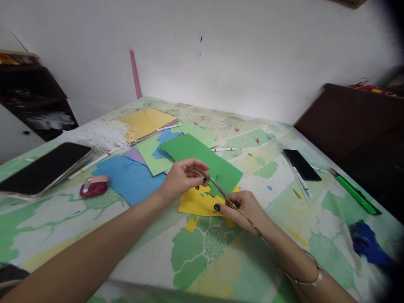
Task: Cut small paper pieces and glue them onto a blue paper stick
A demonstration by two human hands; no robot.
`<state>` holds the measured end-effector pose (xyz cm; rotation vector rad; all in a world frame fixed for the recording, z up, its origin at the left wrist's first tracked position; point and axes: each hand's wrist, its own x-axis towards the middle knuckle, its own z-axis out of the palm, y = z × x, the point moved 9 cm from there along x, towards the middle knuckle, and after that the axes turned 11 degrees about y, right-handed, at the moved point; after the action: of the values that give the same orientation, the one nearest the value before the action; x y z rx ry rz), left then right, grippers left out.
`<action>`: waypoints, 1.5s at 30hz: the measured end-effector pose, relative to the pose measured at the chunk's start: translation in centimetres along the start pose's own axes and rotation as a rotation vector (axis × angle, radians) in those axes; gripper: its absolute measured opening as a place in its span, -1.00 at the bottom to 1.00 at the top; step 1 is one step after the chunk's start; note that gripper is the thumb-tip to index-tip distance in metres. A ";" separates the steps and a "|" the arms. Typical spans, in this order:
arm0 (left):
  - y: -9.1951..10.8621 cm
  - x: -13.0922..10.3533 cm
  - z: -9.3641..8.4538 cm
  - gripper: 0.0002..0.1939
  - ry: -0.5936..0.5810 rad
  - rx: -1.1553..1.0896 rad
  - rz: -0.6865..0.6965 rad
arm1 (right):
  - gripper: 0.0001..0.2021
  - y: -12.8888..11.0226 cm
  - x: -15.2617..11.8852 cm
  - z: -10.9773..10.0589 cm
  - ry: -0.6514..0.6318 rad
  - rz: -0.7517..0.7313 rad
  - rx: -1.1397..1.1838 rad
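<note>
My right hand (244, 208) is wrapped round a pair of scissors (225, 196), whose blades point up and left. My left hand (186, 174) is closed in a pinch at the scissor tips; whatever lies between its fingers is too small to make out. Under and behind both hands lies a green sheet of paper (202, 153) with a cut lower edge. It overlaps a yellow sheet (198, 204) with ragged edges. Tiny green scraps (206, 193) rest on the yellow paper. A blue sheet (129, 176) is left of my left hand.
At the left are a large phone or tablet (44, 168), a maroon object (94, 186) and white strings (101, 136). At the right lie a black phone (302, 165), a green box cutter (356, 193) and a blue object (368, 242). A wall borders the patterned tablecloth (151, 261) at the back.
</note>
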<state>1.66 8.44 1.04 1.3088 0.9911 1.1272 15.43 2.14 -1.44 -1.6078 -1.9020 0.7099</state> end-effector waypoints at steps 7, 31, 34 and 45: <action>-0.5 -0.1 0.1 -0.78 0.015 -0.040 -0.042 | -0.57 0.1 -0.2 -0.1 0.021 0.055 0.032; -2.4 -1.8 3.3 -0.78 -0.199 -0.056 -0.162 | -0.77 0.8 -0.5 0.6 0.175 0.256 0.576; -2.7 -2.1 3.7 -0.78 -0.236 -0.027 -0.175 | -0.84 0.8 -0.6 0.9 0.172 0.273 0.594; -2.3 -2.6 4.2 -0.81 -0.276 -0.010 -0.192 | -0.84 1.0 -0.4 0.6 0.217 0.329 0.784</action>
<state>5.38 5.17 -1.26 1.2910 0.8823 0.7810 15.78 1.84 -2.58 -1.3932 -1.0032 1.1770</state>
